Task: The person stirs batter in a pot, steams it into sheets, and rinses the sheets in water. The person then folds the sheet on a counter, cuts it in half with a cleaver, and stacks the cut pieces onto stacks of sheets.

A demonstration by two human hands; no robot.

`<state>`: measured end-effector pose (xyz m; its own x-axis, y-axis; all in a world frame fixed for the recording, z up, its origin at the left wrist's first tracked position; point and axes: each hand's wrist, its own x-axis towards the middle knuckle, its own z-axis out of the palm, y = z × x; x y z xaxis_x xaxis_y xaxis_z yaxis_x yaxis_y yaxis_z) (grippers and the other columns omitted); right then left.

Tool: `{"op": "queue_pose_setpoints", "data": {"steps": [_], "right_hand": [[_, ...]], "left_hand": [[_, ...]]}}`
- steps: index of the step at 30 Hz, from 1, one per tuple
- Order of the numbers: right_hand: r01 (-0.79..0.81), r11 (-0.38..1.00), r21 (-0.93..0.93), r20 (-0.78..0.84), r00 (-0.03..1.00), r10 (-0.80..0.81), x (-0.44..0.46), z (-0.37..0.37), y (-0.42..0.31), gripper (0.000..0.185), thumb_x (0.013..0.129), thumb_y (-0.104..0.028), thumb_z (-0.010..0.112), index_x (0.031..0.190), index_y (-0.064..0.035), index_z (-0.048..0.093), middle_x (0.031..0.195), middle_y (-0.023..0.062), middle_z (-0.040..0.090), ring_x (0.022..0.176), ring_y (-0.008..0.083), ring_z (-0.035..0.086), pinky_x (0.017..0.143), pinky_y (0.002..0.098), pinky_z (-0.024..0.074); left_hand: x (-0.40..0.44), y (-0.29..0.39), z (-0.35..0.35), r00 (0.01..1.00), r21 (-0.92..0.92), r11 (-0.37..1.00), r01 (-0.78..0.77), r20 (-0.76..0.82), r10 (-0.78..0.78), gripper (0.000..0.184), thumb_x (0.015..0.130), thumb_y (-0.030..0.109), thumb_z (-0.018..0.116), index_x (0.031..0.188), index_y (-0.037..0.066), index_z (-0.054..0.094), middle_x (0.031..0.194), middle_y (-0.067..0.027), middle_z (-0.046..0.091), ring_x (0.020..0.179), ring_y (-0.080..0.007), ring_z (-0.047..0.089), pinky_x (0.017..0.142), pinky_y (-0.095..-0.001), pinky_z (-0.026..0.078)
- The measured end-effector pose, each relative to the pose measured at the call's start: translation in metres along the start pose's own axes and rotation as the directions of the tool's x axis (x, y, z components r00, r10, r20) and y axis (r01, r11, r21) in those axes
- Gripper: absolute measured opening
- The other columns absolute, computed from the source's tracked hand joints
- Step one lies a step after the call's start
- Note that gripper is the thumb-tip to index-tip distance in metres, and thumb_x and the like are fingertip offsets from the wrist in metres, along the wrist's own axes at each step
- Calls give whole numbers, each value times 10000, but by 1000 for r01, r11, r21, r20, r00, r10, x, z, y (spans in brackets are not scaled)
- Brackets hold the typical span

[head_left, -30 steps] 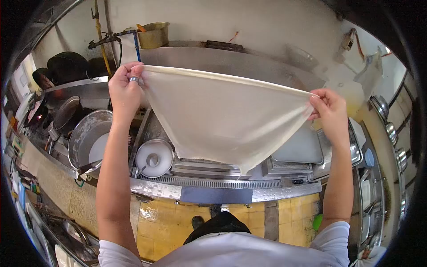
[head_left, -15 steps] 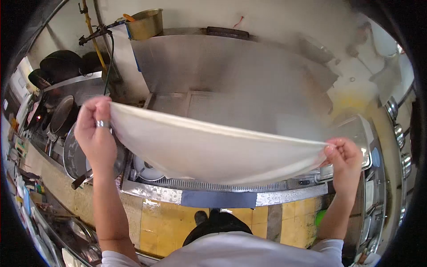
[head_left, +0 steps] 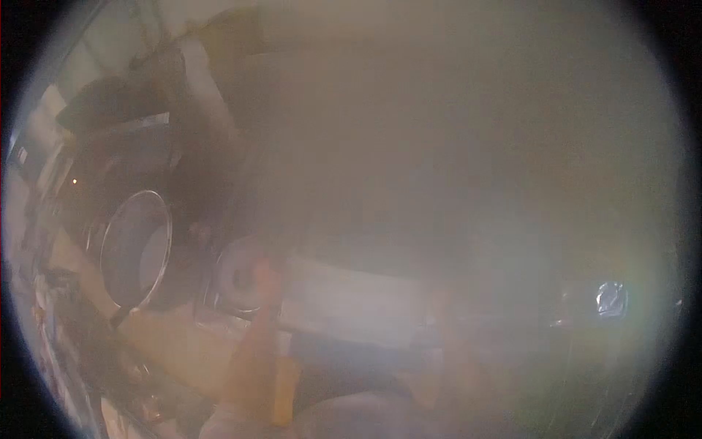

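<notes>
Thick haze, like steam, veils most of the view. Through it a white cloth (head_left: 355, 301) shows as a pale band stretched between my two hands, low in front of my body. My left hand (head_left: 269, 282) is closed at the cloth's left end; its fingers are blurred. At the right end my right hand (head_left: 443, 306) is a faint shape, still at the cloth, with its separate fingers lost in the haze. A round pale metal-looking piece (head_left: 238, 272) lies just left of my left hand on the counter.
A large pan (head_left: 136, 249) with a handle stands at the left. Dark woks (head_left: 110, 102) are dimly visible behind it. A bright reflection shows at the far right. Yellow floor (head_left: 287, 391) appears near my body.
Both hands have come lower and closer together, bringing the cloth down toward the counter's front. Haze now covers the view, hiding most of the back and right side.
</notes>
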<state>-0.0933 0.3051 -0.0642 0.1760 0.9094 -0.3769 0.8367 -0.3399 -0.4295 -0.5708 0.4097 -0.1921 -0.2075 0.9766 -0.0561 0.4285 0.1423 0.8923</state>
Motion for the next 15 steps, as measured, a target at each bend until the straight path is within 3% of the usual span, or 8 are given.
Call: {"op": "queue_pose_setpoints", "data": {"steps": [1,4,5,6,7,10,13,15], "right_hand": [[16,1000,18,-8,1000,-16,13,-5,-10,338,999,-272,637,1216,-16,678,1088,97,732,976,208,690,862,406,553],[62,996,59,-42,997,-59,51,-26,-41,349,999,-274,635,1230,-14,669,1100,102,727,984,211,687,862,404,553],[69,995,69,-56,996,-66,64,-31,-48,353,1000,-274,635,1235,-13,666,1103,103,725,987,212,685,861,403,553],[74,994,80,-65,996,-69,78,-37,-57,357,1000,-275,634,1240,-12,663,1107,104,724,989,213,684,861,402,553],[77,994,83,-73,995,-72,91,-41,-66,361,1000,-276,634,1245,-11,660,1111,106,722,992,214,683,861,401,552],[62,994,95,-89,995,-53,129,-46,-87,374,1001,-278,632,1259,-8,650,1122,110,717,999,217,679,861,399,552],[34,995,95,-101,995,-24,166,-47,-102,386,1001,-280,631,1273,-5,641,1134,114,711,1007,220,676,861,396,552],[6,995,96,-102,995,4,189,-46,-107,395,1002,-281,629,1282,-3,635,1142,117,708,1012,222,674,861,395,551]], "left_hand": [[15,-16,4,1000,6,1000,-16,2,16,457,966,368,614,1367,164,537,1352,-169,550,1233,-310,520,1032,-433,425],[73,-101,31,972,-203,950,-235,-21,236,628,983,497,604,1530,229,449,1553,-179,463,1427,-331,440,1158,-473,369],[54,-22,17,993,125,985,-116,41,112,588,998,468,585,1508,197,478,1549,-161,473,1429,-325,440,1158,-476,366],[25,98,-5,995,508,861,-39,103,-16,551,1013,438,567,1487,165,507,1544,-142,484,1430,-318,441,1159,-479,363],[-5,223,-28,977,774,632,-37,162,-142,518,1028,409,549,1466,133,535,1539,-124,495,1431,-312,441,1160,-482,360],[19,231,-20,999,638,770,-5,40,-27,470,1020,327,579,1436,108,563,1524,-98,517,1406,-309,466,1160,-479,365],[115,113,53,981,936,302,-181,148,128,485,1016,319,585,1454,114,551,1541,-100,499,1419,-302,449,1196,-490,316],[133,154,48,983,921,354,-166,183,-13,508,1020,355,567,1471,122,538,1560,-88,478,1440,-298,420,1218,-508,269]]}}
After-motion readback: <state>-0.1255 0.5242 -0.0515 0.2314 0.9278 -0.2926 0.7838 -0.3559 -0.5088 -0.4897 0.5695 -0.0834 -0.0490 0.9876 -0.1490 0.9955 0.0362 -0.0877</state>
